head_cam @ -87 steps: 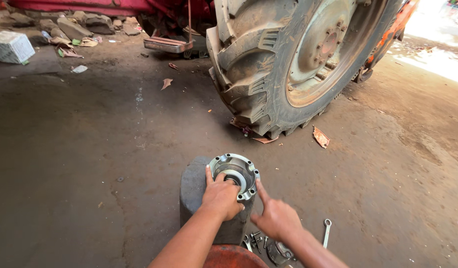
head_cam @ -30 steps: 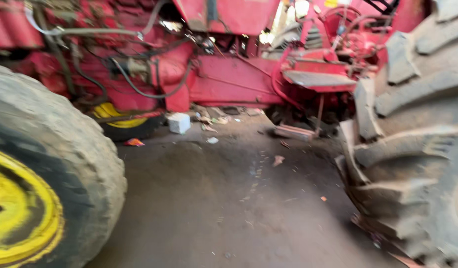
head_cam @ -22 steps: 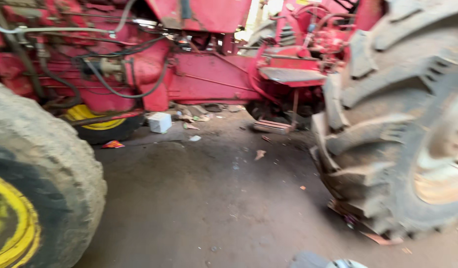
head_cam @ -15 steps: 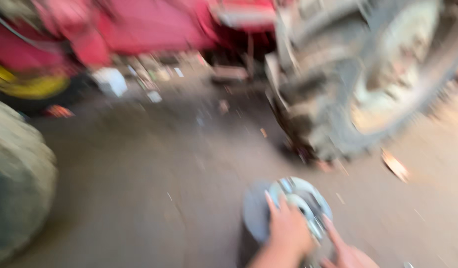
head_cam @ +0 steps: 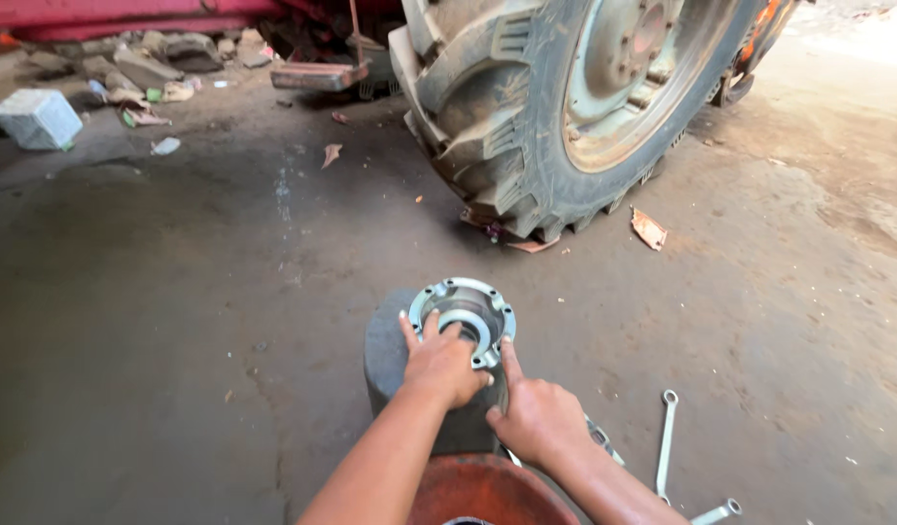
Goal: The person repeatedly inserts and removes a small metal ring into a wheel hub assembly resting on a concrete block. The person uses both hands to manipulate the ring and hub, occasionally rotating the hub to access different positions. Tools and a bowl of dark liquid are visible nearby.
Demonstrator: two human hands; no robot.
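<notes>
A metal wheel hub (head_cam: pixel 462 320) with a ring of bolt holes in its flange is sitting open side up on a dark stone block (head_cam: pixel 390 360), which seems to be raising it off the dirty concrete floor (head_cam: pixel 176 321) to working height. The left hand (head_cam: pixel 443 365) is lying over the hub's near rim, fingers curled loosely into the bore, apparently steadying it rather than clamping it. The right hand (head_cam: pixel 538 416) is resting just right of the hub, mostly closed, its forefinger stretched up against the flange; whether it is holding anything cannot be told. A ring spanner (head_cam: pixel 665 442) is lying right of the hub, within reach. Beyond the hub, a large tractor tyre (head_cam: pixel 526 117) is standing.
</notes>
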